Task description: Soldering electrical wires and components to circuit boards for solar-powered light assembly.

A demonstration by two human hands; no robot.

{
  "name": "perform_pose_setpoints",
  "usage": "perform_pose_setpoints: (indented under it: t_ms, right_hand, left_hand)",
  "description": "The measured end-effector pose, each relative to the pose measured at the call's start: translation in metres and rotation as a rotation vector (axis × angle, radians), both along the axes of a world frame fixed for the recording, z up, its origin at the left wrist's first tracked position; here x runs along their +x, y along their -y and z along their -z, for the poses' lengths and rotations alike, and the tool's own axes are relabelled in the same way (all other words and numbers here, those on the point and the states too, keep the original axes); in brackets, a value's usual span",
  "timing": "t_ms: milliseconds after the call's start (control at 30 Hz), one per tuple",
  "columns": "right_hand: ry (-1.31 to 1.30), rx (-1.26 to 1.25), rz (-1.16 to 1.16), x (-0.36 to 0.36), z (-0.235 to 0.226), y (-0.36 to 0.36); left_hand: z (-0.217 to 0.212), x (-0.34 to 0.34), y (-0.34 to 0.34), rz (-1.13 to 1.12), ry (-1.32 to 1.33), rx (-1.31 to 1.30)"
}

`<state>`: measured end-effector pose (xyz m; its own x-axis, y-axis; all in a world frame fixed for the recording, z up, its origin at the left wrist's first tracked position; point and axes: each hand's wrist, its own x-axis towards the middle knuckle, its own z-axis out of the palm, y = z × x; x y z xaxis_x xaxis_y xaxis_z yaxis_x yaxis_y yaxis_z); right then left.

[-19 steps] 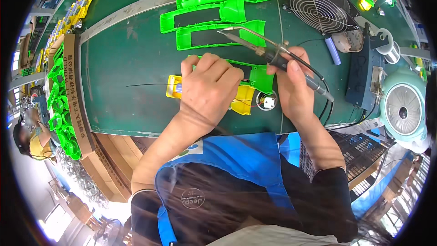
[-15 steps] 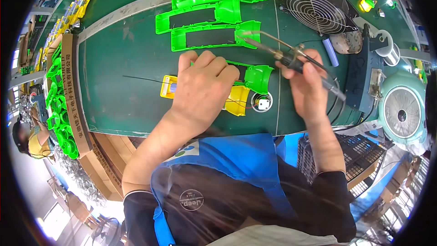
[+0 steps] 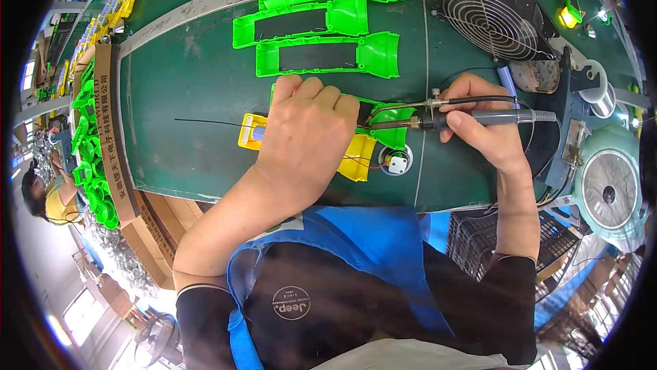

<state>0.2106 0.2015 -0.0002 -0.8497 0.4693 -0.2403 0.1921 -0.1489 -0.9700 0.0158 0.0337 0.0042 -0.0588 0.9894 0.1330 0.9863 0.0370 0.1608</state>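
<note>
Left hand (image 3: 308, 130) is curled, palm down, pressing on the yellow and green toy housing (image 3: 373, 144) at bench centre; fingers closed over it, mostly hiding it. Right hand (image 3: 479, 130) at 3 o'clock of the housing has a closed pen grip on the soldering iron (image 3: 452, 118), tip pointing toward 9 o'clock and meeting the housing just beside the left fingertips.

Small white component (image 3: 397, 163) on thin red/black leads sits at 5 o'clock of the housing, touching the green bench (image 3: 191, 117).

Handling, my read: the housing is a light, stiff, thin plastic shell that slides easily, so pin it flat from above, well clear of the hot tip. The leads look fragile, so don't tug them. Hold the iron by its grey handle only.

Spare green shells (image 3: 321, 55) at 12 o'clock, black fan (image 3: 493, 21) at 1 o'clock.
</note>
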Motion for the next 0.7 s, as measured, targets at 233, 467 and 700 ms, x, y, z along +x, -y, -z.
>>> perform_pose_setpoints:
  t_ms: [233,467,700]
  right_hand:
    - [0.036,0.023,-0.003,-0.001,-0.002,0.003]
    - [0.012,0.024,0.077,0.012,-0.002,0.006]
    - [-0.274,0.028,0.353,0.035,0.019,0.022]
  left_hand:
    - [-0.002,0.004,-0.001,0.011,-0.065,-0.025]
    - [-0.009,0.006,-0.001,0.005,-0.058,-0.09]
    - [-0.003,0.005,-0.002,-0.005,-0.063,-0.034]
